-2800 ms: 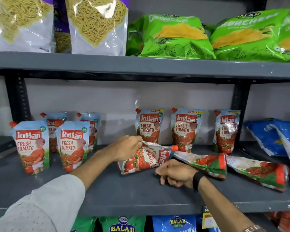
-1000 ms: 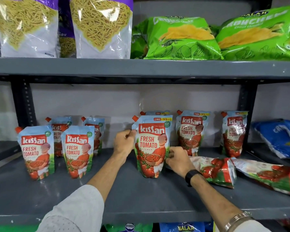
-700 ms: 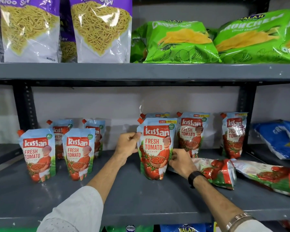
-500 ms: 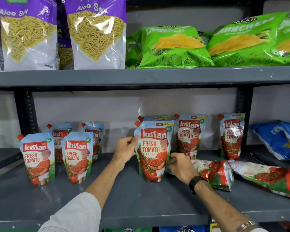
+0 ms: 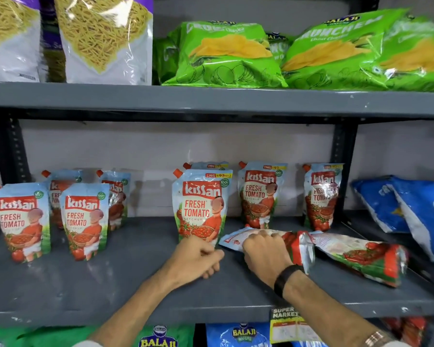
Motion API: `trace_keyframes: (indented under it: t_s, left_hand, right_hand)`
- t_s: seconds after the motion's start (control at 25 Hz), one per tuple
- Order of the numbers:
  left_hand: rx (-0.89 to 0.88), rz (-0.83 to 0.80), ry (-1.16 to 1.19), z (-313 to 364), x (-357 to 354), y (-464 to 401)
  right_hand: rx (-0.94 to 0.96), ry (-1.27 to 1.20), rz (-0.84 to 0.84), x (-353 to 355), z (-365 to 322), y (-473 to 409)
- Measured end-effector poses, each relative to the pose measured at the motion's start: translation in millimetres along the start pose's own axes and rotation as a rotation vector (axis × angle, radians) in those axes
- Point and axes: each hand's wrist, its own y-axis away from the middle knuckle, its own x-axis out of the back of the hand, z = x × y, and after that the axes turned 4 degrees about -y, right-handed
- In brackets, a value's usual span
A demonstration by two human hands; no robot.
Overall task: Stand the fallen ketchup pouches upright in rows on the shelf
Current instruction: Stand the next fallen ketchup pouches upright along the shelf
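On the grey shelf (image 5: 110, 284), a ketchup pouch (image 5: 201, 206) stands upright in the middle, with another hidden mostly behind it. My left hand (image 5: 196, 259) rests at its base, fingers curled, holding nothing. My right hand (image 5: 266, 251) grips a fallen ketchup pouch (image 5: 301, 249) that lies on its side just right of the upright one. A second fallen pouch (image 5: 361, 256) lies further right. Two pouches (image 5: 259, 194) (image 5: 321, 196) stand at the back right. Several more stand at the left in two rows (image 5: 84, 221).
Blue snack bags (image 5: 411, 211) lean at the shelf's right end. A dark upright post (image 5: 341, 159) stands behind the rightmost pouch. The shelf above holds green chip bags (image 5: 223, 53) and sev bags (image 5: 103, 38). Balaji bags (image 5: 243, 334) sit below.
The pouch that both hands lifted from lying flat now stands upright on its own. My left hand let go and dropped to its base. My right hand moved onto the neighbouring fallen pouch.
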Motion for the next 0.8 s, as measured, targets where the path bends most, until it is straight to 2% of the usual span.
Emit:
trace_keyframes:
  t_s: [0.08,0.16,0.24,0.36,0.48,0.56,0.72,0.8]
  left_hand:
    - [-0.048,-0.067,-0.092,8,-17,-3]
    - [-0.097,-0.056,-0.184,14,-30,-7]
    - [-0.101,-0.046,-0.172,18,-39,-15]
    - [-0.018,-0.034,-0.160,25,-49,-33]
    - [0.067,-0.004,-0.185,33,-64,-56]
    - [0.160,0.026,-0.045,42,-75,-68]
    - [0.381,0.068,0.584,58,-87,-87]
    - [0.437,0.066,0.839,64,-89,-90]
  right_hand:
    - [-0.011,0.005,0.057,4,1,3]
    - [-0.077,-0.051,0.104,11,8,1]
    - [-0.154,-0.118,0.162,19,18,-4]
    - [-0.237,-0.261,0.273,23,38,-15]
    - [-0.336,-0.514,0.396,25,58,-23]
    - [-0.393,-0.702,0.451,27,69,-26]
    - [-0.505,-1.044,0.477,21,92,-34]
    - [-0.554,-1.183,0.479,16,102,-35]
